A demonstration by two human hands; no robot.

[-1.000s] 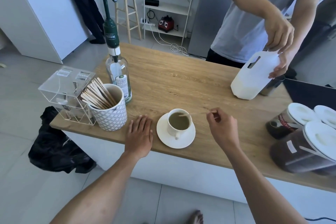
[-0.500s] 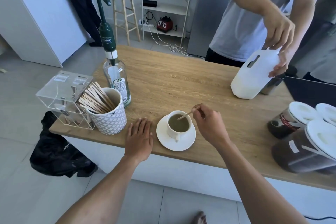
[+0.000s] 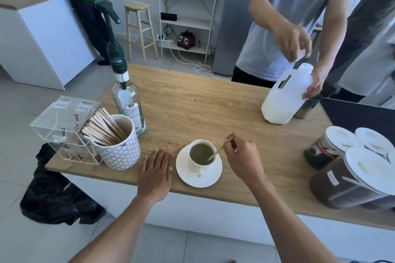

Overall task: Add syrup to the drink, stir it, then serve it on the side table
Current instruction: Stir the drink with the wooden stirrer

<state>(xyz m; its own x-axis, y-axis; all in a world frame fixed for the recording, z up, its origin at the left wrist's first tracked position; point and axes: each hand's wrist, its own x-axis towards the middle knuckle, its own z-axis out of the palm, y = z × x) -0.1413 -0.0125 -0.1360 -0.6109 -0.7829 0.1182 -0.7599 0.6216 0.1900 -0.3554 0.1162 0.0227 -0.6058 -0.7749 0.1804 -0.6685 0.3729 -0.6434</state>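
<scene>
Right hand [image 3: 243,159] pinches stirrer [image 3: 218,151] in cup [image 3: 199,156]; left hand [image 3: 157,172] flat on counter [image 3: 213,104].

The right hand [image 3: 243,160] has brought the stick [image 3: 220,149] down, its tip now dipped in the cup [image 3: 201,156] (earlier above it).

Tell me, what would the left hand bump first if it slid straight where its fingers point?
Probably nothing: the left hand would cross bare table, passing between bottle and cup.
</scene>
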